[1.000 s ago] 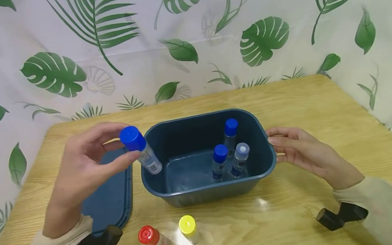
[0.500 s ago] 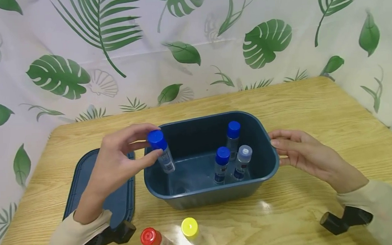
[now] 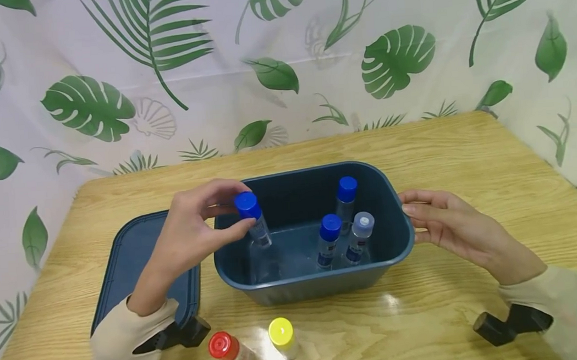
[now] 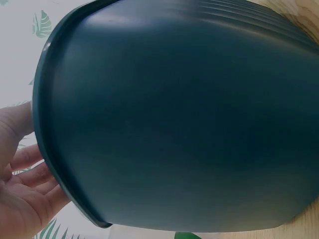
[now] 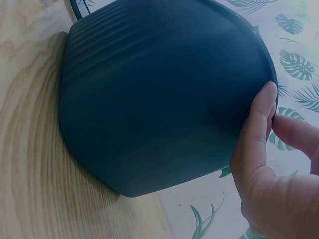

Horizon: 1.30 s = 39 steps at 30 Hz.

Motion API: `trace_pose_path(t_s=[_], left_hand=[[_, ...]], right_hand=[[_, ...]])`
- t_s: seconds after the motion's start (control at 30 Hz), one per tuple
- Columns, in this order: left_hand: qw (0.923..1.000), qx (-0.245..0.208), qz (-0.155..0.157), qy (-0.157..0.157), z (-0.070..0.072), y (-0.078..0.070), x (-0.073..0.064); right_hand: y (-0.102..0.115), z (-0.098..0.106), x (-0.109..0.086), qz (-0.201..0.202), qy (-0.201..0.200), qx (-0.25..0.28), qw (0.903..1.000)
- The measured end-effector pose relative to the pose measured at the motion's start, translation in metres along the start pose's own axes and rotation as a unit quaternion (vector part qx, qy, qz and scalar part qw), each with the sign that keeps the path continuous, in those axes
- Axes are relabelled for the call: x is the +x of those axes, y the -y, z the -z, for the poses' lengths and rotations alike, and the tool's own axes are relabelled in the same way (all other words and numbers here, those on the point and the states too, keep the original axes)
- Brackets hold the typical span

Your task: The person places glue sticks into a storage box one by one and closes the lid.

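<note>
In the head view a dark blue bin [image 3: 295, 287] stands on the wooden table. My left hand [image 3: 197, 221] reaches over its left rim and pinches a small clear bottle with a blue cap [image 3: 247, 205] between thumb and fingers, the bottle upright inside the bin. At the bin's right end my right hand [image 3: 450, 222] holds the rim, fingers and thumb on its edge. Two more blue-capped bottles [image 3: 330, 228] and a bottle with a clear cap [image 3: 363, 225] stand inside to the right. The left wrist view is mostly filled by the bin's outer wall [image 4: 174, 114], which hides the bottle.
A dark blue lid [image 3: 134, 255] lies on the table left of the bin, partly under my left forearm. In front stand a red-capped bottle [image 3: 224, 346] and a yellow-capped bottle [image 3: 281, 334]. Behind the table hangs a leaf-print cloth [image 3: 205, 119].
My left hand has carried the blue-capped bottle rightward from over the bin's left rim and down into the bin. My right hand stays on the rim.
</note>
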<state>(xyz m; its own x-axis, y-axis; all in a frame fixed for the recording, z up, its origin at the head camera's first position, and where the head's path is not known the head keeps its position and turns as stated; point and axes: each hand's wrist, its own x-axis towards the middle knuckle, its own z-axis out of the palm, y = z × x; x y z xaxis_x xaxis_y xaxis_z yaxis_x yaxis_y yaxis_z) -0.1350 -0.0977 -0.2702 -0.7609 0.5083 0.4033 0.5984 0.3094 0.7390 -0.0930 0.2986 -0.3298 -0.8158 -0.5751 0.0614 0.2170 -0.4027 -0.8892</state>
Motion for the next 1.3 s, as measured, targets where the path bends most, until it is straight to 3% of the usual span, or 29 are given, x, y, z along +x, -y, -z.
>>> trace_pose_path(t_s=[0.77,1.3], left_hand=[[0.9940,0.071,-0.007,0.083,-0.016,0.008,0.009],[0.9843,0.155,-0.014,0.084,-0.021,0.009,0.011]], right_hand=[[0.000,0.000,-0.001,0.010,0.002,-0.008,0.9999],[-0.001,0.001,-0.001,0.008,0.000,-0.013,0.9999]])
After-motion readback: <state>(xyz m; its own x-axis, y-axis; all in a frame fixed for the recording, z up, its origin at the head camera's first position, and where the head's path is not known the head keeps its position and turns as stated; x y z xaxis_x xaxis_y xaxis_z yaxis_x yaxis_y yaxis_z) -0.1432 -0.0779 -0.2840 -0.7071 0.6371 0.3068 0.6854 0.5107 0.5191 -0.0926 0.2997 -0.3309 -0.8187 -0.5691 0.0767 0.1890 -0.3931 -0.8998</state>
